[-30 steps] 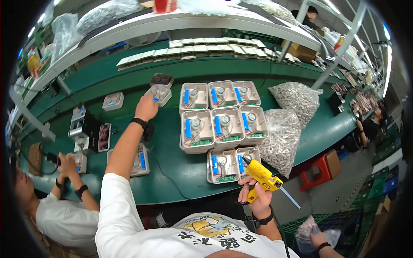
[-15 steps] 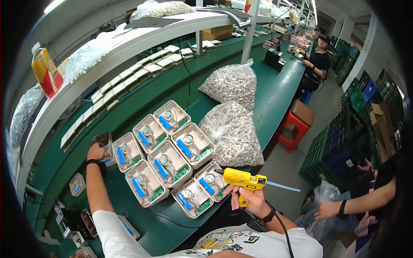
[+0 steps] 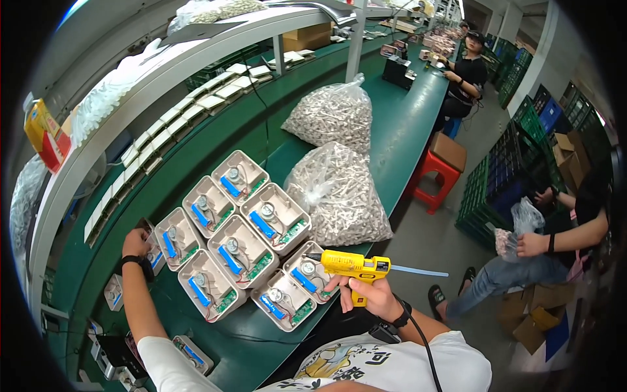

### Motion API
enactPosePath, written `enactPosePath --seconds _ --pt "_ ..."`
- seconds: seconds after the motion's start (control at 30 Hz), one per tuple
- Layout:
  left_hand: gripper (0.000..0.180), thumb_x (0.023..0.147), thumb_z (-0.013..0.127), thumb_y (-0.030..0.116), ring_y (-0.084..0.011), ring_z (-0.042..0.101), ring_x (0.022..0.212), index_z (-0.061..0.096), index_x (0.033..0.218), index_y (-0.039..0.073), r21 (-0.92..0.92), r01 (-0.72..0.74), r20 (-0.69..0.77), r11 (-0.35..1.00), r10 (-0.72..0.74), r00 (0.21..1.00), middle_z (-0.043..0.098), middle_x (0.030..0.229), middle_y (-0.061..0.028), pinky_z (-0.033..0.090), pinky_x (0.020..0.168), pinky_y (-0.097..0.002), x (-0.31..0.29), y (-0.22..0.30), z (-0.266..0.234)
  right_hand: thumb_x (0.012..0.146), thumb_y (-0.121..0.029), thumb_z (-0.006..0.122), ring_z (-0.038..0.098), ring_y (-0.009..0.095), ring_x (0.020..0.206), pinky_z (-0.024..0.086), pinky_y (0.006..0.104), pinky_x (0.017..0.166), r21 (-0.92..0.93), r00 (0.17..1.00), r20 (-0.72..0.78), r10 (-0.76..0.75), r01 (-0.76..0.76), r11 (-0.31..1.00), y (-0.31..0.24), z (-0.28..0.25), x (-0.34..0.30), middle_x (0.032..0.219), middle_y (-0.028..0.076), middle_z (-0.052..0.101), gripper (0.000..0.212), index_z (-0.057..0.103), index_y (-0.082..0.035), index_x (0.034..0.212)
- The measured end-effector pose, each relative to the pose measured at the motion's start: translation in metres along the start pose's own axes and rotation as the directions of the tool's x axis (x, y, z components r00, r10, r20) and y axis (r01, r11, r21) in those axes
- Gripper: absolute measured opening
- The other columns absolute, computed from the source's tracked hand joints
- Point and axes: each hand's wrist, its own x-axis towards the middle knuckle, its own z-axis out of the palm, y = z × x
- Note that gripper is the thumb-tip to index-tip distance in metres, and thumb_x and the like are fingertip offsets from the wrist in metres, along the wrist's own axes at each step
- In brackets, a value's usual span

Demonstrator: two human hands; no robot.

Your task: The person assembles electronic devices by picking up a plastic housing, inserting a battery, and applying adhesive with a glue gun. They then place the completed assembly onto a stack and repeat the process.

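Step in hand, as judged: handling a box at the left while the glue gun is held ready. The left hand is at a far-left box, fingers bent down; whether they grip it cannot be told. The right hand is closed around the glue gun, its nozzle over the nearest boxes; trigger pressure cannot be told. Eight boxes with blue cells stand grouped on the bench, left of two bags. The next move likely calls for a firm left-hand rim grip, nozzle clear of wires.
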Motion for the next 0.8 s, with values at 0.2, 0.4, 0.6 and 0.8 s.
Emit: enactPosePath --seconds 0.2,0.4,0.6,0.8 --pt "0.017 0.070 0.079 0.010 -0.0250 0.070 0.070 0.072 0.082 0.001 -0.387 0.120 0.013 0.914 -0.125 0.992 0.073 0.076 -0.0125 0.057 0.068 -0.0387 0.018 -0.027 0.000 0.108 -0.014 0.054 0.067 0.020 0.067 0.062 0.0401 0.067 0.006 1.000 0.006 0.000 0.000 1.000 -0.003 0.000 -0.001 0.127 0.036 0.066 0.019 0.061 0.001 0.119" --pt "0.020 0.068 0.079 0.011 -0.0269 0.072 0.073 0.076 0.086 0.001 -0.120 0.030 -0.061 0.992 -0.038 0.997 0.073 0.076 -0.0156 0.058 0.072 -0.0391 -0.013 0.035 -0.012 0.110 -0.011 0.051 0.067 0.019 0.065 0.061 0.0341 0.065 0.031 0.999 0.017 -0.045 0.044 0.999 -0.002 0.001 -0.001 0.127 0.032 0.070 0.019 0.064 -0.001 0.121" --pt "0.016 0.069 0.077 0.011 -0.0354 0.073 0.080 0.076 0.083 0.003 -0.001 -0.028 -0.146 1.000 0.028 0.989 0.074 0.083 -0.0188 0.059 0.075 -0.0427 -0.026 0.032 -0.016 0.110 -0.016 0.052 0.067 0.020 0.065 0.062 0.0375 0.063 0.007 1.000 0.004 -0.028 0.028 1.000 -0.003 0.003 -0.010 0.125 0.033 0.069 0.021 0.061 0.000 0.121" --pt "0.027 0.083 0.069 0.017 -0.0396 0.068 0.103 0.076 0.107 0.009 -0.048 -0.107 -0.294 0.993 0.088 0.952 0.074 0.104 -0.0185 0.057 0.090 -0.0490 -0.093 0.021 -0.060 0.111 -0.024 0.050 0.062 0.021 0.056 0.059 0.0394 0.052 -0.029 0.995 0.013 -0.094 0.094 0.995 0.004 -0.002 -0.016 0.119 0.030 0.068 0.023 0.055 -0.002 0.114"
